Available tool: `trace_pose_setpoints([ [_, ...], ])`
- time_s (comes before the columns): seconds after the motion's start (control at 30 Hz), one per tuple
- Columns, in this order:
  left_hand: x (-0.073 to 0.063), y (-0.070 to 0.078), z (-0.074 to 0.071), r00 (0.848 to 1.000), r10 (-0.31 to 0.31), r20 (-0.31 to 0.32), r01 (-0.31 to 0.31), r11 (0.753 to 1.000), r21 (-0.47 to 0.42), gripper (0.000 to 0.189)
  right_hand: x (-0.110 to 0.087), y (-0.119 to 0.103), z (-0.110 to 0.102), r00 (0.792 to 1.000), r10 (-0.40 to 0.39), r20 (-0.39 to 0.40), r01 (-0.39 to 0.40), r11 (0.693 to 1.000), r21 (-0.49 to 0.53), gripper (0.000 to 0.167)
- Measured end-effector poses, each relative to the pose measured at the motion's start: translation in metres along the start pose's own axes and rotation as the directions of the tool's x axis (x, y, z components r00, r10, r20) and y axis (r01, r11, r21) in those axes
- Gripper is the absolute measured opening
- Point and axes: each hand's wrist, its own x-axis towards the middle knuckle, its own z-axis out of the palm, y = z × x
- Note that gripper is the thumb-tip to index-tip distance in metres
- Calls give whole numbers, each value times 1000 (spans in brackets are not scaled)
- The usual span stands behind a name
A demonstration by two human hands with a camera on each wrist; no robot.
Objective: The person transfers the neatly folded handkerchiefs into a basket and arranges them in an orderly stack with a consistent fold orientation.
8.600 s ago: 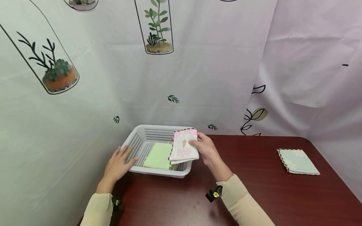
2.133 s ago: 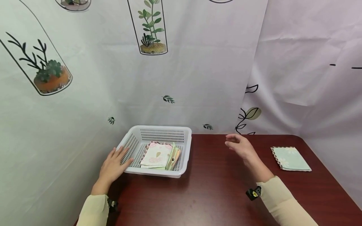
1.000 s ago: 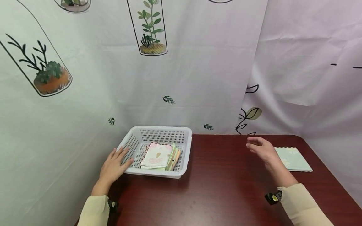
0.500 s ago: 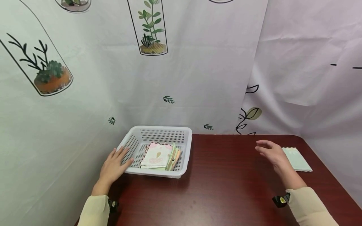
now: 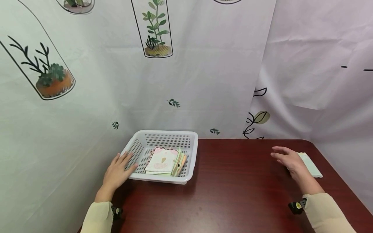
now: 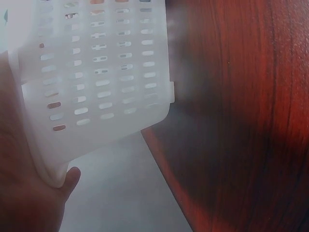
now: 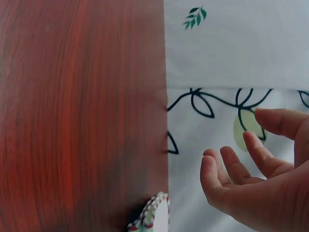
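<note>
My left hand [image 5: 117, 171] rests with spread fingers on the left front corner of a white perforated plastic basket [image 5: 158, 178]. The left wrist view shows the thumb beside the rim of the basket wall [image 6: 113, 94]. Inside the basket lies a folded white cloth with pink prints [image 5: 159, 161], and a green and orange cloth [image 5: 180, 164] leans beside it. Above the table, my right hand [image 5: 292, 163] holds nothing, its fingers loosely bent. It partly covers a folded mint-green cloth [image 5: 312, 166]; one checked-trim corner of that cloth [image 7: 150, 217] shows in the right wrist view.
A dark red wooden table [image 5: 221, 191] carries everything, and its far edge meets a pale curtain [image 5: 204, 81] printed with plants. The curtain also closes in the left and right sides. Bare tabletop lies between the basket and my right hand.
Earlier, my right hand held the pink-printed cloth over the basket; that cloth now lies inside. Since then the right hand has moved right toward the mint-green cloth. The left hand has stayed on the basket.
</note>
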Motion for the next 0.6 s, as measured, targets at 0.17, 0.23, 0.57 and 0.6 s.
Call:
trace_pose_setpoints([
  [0.17, 0, 2, 0, 1000, 2, -4, -2, 1000, -2, 77, 1, 8, -10, 1000, -9, 9, 9, 999, -40, 71],
  [0.23, 0, 2, 0, 1000, 1, -3, -1, 1000, -3, 77, 2, 12, -14, 1000, -20, 15, 20, 999, -41, 72],
  [0.57, 0, 1, -1, 1000, -2, -5, 2, 1000, -5, 77, 9, 30, -33, 1000, -15, 10, 15, 1000, -5, 65],
  [0.6, 0, 1, -1, 1000, -2, -5, 2, 1000, -4, 76, 10, 31, -35, 1000, -5, 12, 5, 1000, -4, 66],
])
